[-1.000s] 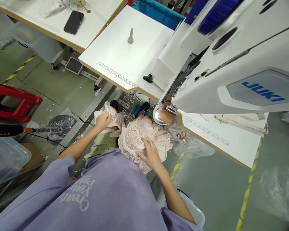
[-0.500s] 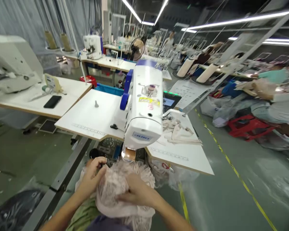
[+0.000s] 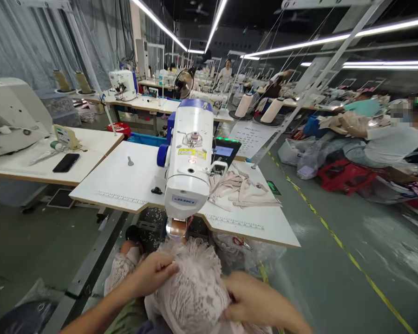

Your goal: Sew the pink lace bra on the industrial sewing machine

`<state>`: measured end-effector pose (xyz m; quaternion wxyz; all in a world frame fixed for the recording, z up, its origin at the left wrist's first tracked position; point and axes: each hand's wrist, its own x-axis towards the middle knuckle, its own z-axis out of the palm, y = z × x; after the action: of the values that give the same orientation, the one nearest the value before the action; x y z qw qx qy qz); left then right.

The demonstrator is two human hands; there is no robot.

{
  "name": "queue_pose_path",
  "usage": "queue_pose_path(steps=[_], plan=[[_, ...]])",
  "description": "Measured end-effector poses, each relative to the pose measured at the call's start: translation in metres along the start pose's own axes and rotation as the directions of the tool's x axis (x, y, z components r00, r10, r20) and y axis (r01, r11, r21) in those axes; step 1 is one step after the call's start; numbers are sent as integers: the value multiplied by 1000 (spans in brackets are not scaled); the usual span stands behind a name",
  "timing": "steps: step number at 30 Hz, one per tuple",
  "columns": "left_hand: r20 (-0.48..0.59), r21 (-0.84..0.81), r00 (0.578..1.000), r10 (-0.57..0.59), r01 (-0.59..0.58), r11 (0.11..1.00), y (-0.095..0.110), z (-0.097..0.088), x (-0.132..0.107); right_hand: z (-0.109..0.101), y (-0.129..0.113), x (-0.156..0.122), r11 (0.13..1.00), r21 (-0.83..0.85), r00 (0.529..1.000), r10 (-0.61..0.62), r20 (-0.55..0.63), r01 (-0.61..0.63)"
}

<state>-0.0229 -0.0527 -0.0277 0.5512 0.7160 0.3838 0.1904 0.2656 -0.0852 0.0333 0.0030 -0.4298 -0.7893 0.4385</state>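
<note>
A pale pink lace garment (image 3: pixel 198 287) lies bunched over my lap, just below the sewing machine's front end. My left hand (image 3: pixel 156 272) is closed on the lace at its upper left, thumb and fingers pinched together. On the right side, my right hand (image 3: pixel 251 301) grips the garment's edge with bent fingers; it is slightly blurred. The white JUKI sewing machine (image 3: pixel 190 162) stands right ahead on its table (image 3: pixel 114 171), its sewing head just above the lace. More lace (image 3: pixel 116 273) lies over my left leg.
Pale fabric strips (image 3: pixel 244 188) lie on the table right of the machine. Red-handled scissors (image 3: pixel 242 242) are below its front edge. A phone (image 3: pixel 66 163) lies on the left-hand table. Thread cones (image 3: pixel 244 105) stand behind. A co-worker (image 3: pixel 393 139) sits at right near red stools (image 3: pixel 344 176).
My left hand has moved right onto the lace, and my right hand has moved right and down to the garment's side. The view has turned slightly right.
</note>
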Motion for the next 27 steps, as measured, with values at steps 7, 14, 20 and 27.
queue_pose_path(steps=[7,14,20,27], plan=[[88,191,984,157,-171,967,25,14,14,39,32,61,945,273,952,-96,-292,179],[-81,243,990,116,-93,965,26,-14,27,35,23,89,874,463,903,70,-423,149],[-219,130,971,-99,129,983,26,-49,47,18,26,112,866,493,841,203,-502,85],[-397,128,910,-115,179,976,20,-58,63,7,40,129,809,586,846,281,-452,44]])
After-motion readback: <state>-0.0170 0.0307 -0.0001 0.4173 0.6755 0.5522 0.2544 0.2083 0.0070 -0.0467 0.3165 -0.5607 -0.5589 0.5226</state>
